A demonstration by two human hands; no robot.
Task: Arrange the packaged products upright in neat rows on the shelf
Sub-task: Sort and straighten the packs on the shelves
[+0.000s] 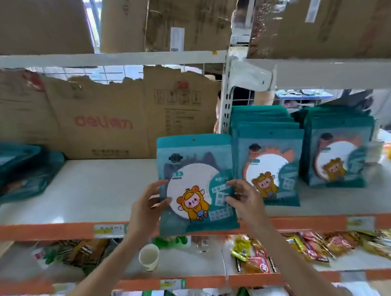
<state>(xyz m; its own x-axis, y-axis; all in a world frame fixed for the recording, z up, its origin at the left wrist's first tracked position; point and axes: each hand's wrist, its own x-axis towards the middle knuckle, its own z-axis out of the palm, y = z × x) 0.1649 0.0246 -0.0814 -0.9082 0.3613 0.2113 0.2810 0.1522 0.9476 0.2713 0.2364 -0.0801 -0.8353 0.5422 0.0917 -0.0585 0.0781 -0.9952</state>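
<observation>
I hold a teal mirror packet (194,170) with a cartoon figure upright in front of the shelf's orange edge. My left hand (147,205) grips its left edge, thumb on the front. My right hand (245,198) pinches its right edge. Just to the right, two upright rows of the same teal packets stand on the white shelf (96,190): a nearer row (268,164) and a farther right row (338,155). A loose heap of teal packets (19,170) lies flat at the shelf's far left.
A torn cardboard box (101,117) stands at the back of the shelf. More cartons sit on the shelf above. The shelf below holds a paper cup (149,257) and snack packets (310,248). A white perforated upright (226,100) divides the bays.
</observation>
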